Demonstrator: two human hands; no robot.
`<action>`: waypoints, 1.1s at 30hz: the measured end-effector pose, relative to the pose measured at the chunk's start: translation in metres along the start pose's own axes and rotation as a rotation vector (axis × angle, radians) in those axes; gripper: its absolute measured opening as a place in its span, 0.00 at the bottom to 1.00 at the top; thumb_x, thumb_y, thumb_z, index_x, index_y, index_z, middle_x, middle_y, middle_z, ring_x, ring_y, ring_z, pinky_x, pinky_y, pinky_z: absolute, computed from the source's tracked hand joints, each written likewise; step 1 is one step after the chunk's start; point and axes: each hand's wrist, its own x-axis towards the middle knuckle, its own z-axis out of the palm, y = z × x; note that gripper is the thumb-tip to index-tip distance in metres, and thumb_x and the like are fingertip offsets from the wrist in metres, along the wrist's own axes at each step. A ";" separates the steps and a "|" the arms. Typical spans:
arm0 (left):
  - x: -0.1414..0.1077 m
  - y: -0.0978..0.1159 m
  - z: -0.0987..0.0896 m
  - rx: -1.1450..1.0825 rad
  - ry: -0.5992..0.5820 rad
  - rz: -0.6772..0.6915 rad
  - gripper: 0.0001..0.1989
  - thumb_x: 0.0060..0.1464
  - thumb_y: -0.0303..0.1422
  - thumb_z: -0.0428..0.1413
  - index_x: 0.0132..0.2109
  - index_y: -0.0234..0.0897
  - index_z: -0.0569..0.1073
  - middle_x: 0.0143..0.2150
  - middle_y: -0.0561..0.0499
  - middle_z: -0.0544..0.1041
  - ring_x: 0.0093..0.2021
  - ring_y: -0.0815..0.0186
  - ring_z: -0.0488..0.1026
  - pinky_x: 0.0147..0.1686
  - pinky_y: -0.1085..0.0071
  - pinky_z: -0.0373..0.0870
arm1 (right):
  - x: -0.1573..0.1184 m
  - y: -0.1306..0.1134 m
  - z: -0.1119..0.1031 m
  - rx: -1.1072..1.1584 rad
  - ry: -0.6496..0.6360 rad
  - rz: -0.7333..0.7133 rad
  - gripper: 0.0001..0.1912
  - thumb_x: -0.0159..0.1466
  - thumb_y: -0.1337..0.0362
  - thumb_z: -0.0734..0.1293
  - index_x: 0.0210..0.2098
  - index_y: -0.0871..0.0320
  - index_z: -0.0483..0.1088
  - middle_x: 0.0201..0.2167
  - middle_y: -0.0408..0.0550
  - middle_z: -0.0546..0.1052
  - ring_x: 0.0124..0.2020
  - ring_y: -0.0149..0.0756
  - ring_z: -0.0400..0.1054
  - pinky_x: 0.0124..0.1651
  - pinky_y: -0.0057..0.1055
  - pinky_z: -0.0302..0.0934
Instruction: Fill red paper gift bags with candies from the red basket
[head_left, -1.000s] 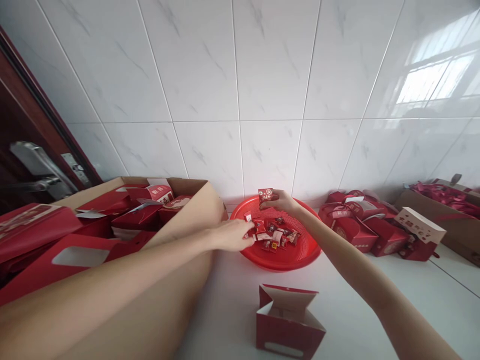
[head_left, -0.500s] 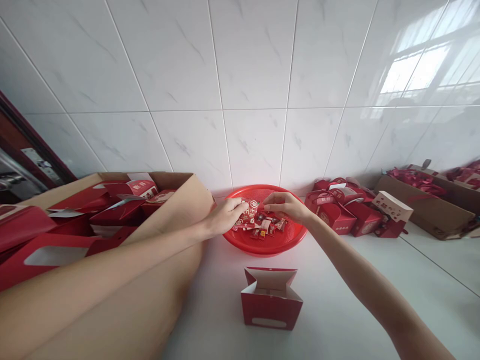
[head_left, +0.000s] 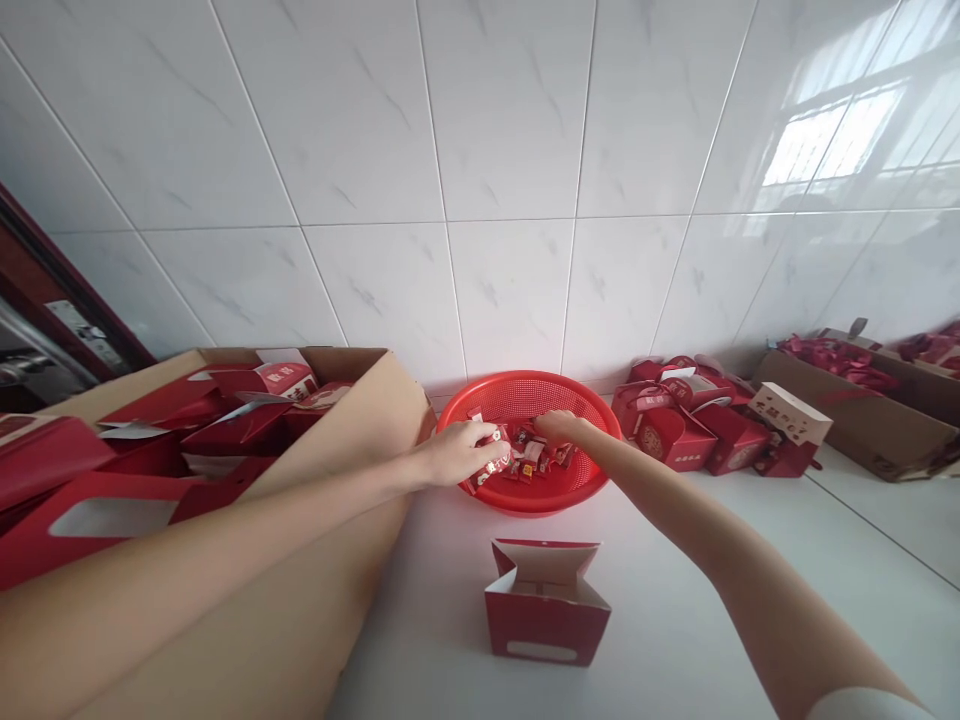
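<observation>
My left hand (head_left: 463, 453) is closed around a red packet (head_left: 496, 455) with white print, over the left side of a red plastic basket (head_left: 592, 490). Inside the basket lie several small wrapped candies (head_left: 531, 458), mostly in red wrappers. My right hand (head_left: 559, 427) reaches down into the basket among the candies; its fingertips are hidden, so I cannot see whether it grips any. In front of the basket, a red gift box (head_left: 548, 625) stands on the white surface with its top open and its pale inside showing.
At left, a large cardboard carton (head_left: 375, 420) holds several red boxes (head_left: 247, 425). To the right stand several closed red gift boxes (head_left: 679, 435). Farther right is another cardboard box (head_left: 885, 425) with dark red ribbons (head_left: 840, 362). A tiled wall (head_left: 510, 290) rises behind the basket.
My right hand has gone down into the basket among the candies. My left hand has lowered and tilted its packet toward the basket's left side.
</observation>
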 end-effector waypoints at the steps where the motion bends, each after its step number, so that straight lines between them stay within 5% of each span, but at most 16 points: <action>1: 0.001 -0.001 0.000 0.004 -0.010 0.019 0.18 0.59 0.46 0.48 0.26 0.39 0.58 0.24 0.55 0.63 0.27 0.66 0.61 0.28 0.70 0.57 | 0.000 0.001 0.000 -0.005 -0.016 -0.001 0.12 0.43 0.73 0.78 0.25 0.57 0.73 0.25 0.47 0.76 0.36 0.46 0.74 0.35 0.32 0.63; 5: 0.001 0.001 -0.003 -0.009 -0.032 0.111 0.17 0.62 0.41 0.41 0.26 0.39 0.54 0.26 0.54 0.59 0.32 0.64 0.60 0.34 0.68 0.57 | -0.010 0.009 -0.008 0.068 -0.011 -0.036 0.11 0.46 0.72 0.76 0.28 0.58 0.73 0.30 0.48 0.76 0.38 0.46 0.72 0.35 0.31 0.62; 11: -0.004 0.009 -0.003 -0.103 -0.059 0.115 0.16 0.59 0.38 0.46 0.25 0.39 0.54 0.24 0.56 0.58 0.27 0.67 0.55 0.28 0.69 0.54 | -0.061 0.014 -0.025 0.449 0.224 -0.219 0.19 0.59 0.62 0.71 0.49 0.58 0.69 0.41 0.49 0.76 0.42 0.37 0.70 0.39 0.29 0.64; 15: -0.009 0.018 0.002 -0.258 -0.150 0.049 0.10 0.56 0.40 0.52 0.32 0.38 0.65 0.28 0.56 0.67 0.27 0.68 0.65 0.27 0.71 0.62 | -0.113 0.001 -0.024 1.169 0.239 -0.417 0.19 0.52 0.56 0.77 0.35 0.60 0.70 0.31 0.45 0.75 0.31 0.34 0.70 0.34 0.31 0.65; 19: -0.022 0.037 0.009 -0.427 -0.249 0.079 0.17 0.55 0.39 0.58 0.48 0.37 0.67 0.38 0.51 0.75 0.32 0.67 0.74 0.35 0.67 0.72 | -0.156 -0.019 -0.015 1.478 0.216 -0.419 0.22 0.47 0.59 0.80 0.33 0.57 0.67 0.29 0.41 0.75 0.29 0.32 0.71 0.34 0.30 0.66; 29: -0.043 0.055 0.019 -0.336 -0.082 0.253 0.20 0.50 0.41 0.64 0.43 0.39 0.64 0.41 0.48 0.79 0.42 0.61 0.77 0.40 0.67 0.71 | -0.199 -0.043 -0.005 1.235 0.430 -0.393 0.12 0.59 0.56 0.74 0.34 0.58 0.75 0.34 0.46 0.76 0.37 0.36 0.69 0.41 0.31 0.64; 33: -0.048 0.060 0.013 -0.099 -0.053 0.293 0.18 0.53 0.45 0.61 0.43 0.39 0.68 0.42 0.50 0.77 0.43 0.61 0.75 0.40 0.68 0.69 | -0.208 -0.032 -0.009 1.233 0.491 -0.346 0.12 0.57 0.56 0.75 0.32 0.58 0.74 0.31 0.46 0.76 0.32 0.35 0.69 0.34 0.30 0.65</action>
